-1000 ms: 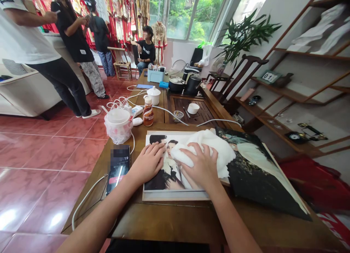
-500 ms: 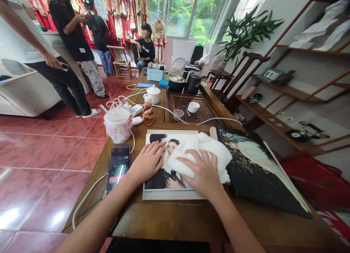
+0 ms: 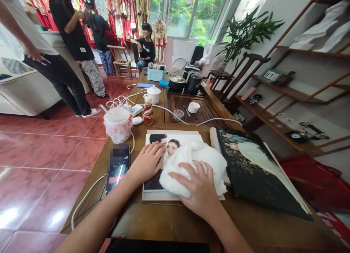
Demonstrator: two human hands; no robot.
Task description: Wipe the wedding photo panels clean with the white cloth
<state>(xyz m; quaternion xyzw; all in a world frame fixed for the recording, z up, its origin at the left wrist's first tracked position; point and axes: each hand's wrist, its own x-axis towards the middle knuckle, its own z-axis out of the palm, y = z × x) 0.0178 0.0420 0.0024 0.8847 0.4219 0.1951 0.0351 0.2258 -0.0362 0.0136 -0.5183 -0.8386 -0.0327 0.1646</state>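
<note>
A framed photo (image 3: 151, 161) of two people lies flat on the wooden table in front of me. My left hand (image 3: 149, 161) rests flat on its left part, fingers stretched out, holding nothing. A bunched white towel (image 3: 197, 152) covers much of the photo's right side and overlaps its near edge. My right hand (image 3: 198, 183) presses on the towel from above, its fingers curved into the cloth. Just to the right lies a second, larger photo panel (image 3: 257, 165), dark with a pale dress on it, near the towel.
Left of the photo are a phone (image 3: 118, 169) on a cable and a bagged white tub (image 3: 117, 123). Beyond stand a drink bottle (image 3: 148, 110), a lidded white cup (image 3: 153, 95) and a tea tray (image 3: 209, 112). Several people stand or sit farther back.
My right hand has pulled the towel left and towards me, covering more of the lower photo and uncovering its upper right corner. My left hand has stayed in place.
</note>
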